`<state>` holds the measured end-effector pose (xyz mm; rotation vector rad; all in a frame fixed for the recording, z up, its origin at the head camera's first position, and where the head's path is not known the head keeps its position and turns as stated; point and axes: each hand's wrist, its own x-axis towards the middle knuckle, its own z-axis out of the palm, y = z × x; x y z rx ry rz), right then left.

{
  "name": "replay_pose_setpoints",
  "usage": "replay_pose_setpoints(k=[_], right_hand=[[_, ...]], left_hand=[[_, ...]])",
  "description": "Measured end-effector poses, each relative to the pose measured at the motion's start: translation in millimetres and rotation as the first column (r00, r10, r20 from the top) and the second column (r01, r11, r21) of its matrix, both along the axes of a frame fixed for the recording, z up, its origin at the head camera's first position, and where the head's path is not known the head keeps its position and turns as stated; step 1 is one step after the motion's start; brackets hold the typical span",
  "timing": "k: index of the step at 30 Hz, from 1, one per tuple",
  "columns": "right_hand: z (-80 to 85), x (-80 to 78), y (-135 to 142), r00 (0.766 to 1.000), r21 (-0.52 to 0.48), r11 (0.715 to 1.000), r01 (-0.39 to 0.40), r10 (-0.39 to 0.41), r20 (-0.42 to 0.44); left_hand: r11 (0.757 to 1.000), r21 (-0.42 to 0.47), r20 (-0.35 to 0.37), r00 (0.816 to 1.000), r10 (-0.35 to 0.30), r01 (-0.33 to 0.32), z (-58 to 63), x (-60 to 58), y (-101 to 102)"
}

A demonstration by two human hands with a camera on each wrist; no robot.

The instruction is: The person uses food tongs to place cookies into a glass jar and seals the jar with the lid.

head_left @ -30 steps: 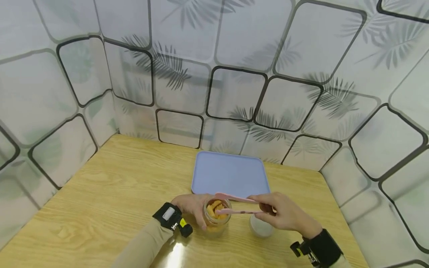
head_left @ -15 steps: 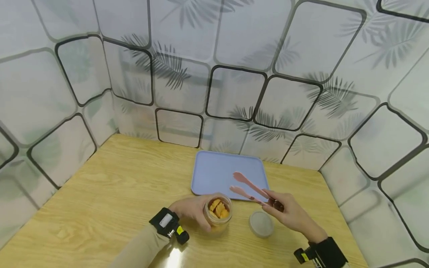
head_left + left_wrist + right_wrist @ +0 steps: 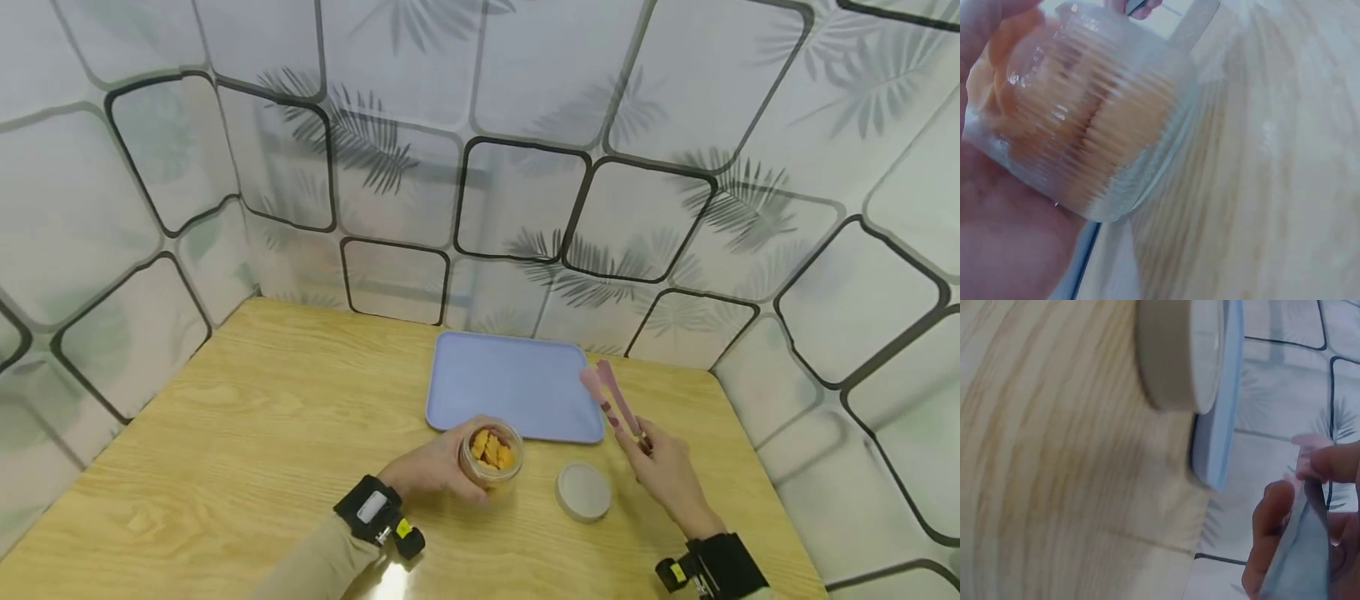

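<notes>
My left hand (image 3: 431,465) grips a clear glass jar (image 3: 489,475) by its side, with fingers and thumb wrapped around it. Orange chunks (image 3: 492,448) fill the jar, whose mouth is uncovered. Ribbed glass of the same jar (image 3: 1104,125) shows in the left wrist view, tilted in the grasp. Off to the right, my right hand (image 3: 667,477) holds pink tongs (image 3: 613,402) near their hinged end. The tong tips point up and away, slightly apart, with nothing between them. A round whitish lid (image 3: 583,492) lies on the table between the two hands.
Behind the jar and lid, a blue rectangular tray (image 3: 510,383) lies flat on the wooden table (image 3: 300,400). Patterned curtain-like sheets (image 3: 525,200) enclose the table's back and sides.
The tongs have come out of the jar and swung right and away with my right hand, past the tray's right edge. My left hand keeps hold of the jar, now shifted slightly away from me.
</notes>
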<state>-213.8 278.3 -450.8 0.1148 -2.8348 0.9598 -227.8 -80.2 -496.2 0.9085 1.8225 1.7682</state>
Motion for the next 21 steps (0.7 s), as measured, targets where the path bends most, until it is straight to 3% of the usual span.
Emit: replay_pose_setpoints(k=[6,13,21], right_hand=[[-2.0,1.6,13,0.99,0.164,0.981,0.107,-0.121,0.078],[-9.1,0.7,24,0.977,0.302,0.949,0.097,-0.149,0.154],[-17.2,-2.8,28,0.971,0.342,0.936,0.087,-0.156,0.179]], left_hand=[[0.996,-0.012,-0.008,0.996,0.087,-0.087,2.3,2.8,6],[0.993,0.0,-0.012,0.993,0.116,-0.116,3.5,3.6,8],[0.993,0.008,-0.015,0.993,0.118,-0.118,4.5,4.4,12]])
